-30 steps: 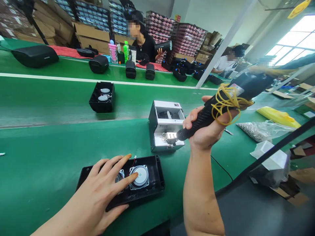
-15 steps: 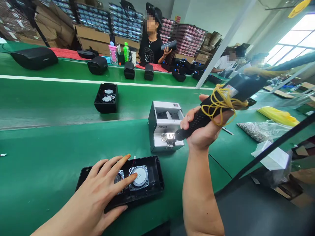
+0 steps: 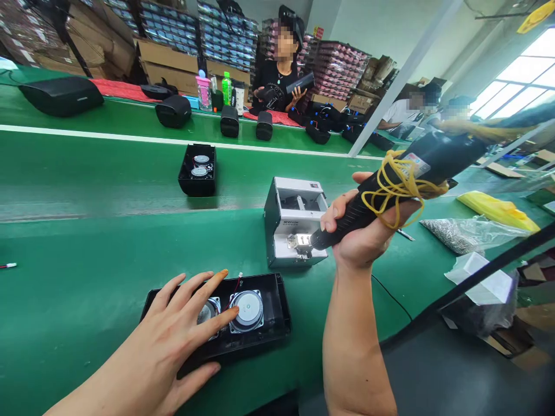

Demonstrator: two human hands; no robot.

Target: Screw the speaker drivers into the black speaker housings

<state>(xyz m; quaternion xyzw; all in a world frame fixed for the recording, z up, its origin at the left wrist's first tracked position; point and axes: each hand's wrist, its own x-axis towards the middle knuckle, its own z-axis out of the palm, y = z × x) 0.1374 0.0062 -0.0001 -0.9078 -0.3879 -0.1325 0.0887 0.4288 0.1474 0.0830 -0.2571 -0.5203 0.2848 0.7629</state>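
My left hand lies with fingers spread over a black speaker housing, its index fingertip at the right round speaker driver. The left driver is partly covered by that hand. A thin wire with a white plug sticks up at the housing's back edge. My right hand is wrapped around a black electric screwdriver with a yellow cord wound about it. The screwdriver's tip end is at the metal outlet of a grey screw feeder; whether a screw is on it I cannot tell.
Another open housing with two drivers lies on the conveyor belt. Finished-looking black speakers line the far side, where a co-worker holds one. A bag of screws and a yellow bag lie at right.
The open housing on the belt has moved slightly to the right. Across the belt, the co-worker's other hand now shows, holding a dark part. Both my hands keep nearly the same pose.
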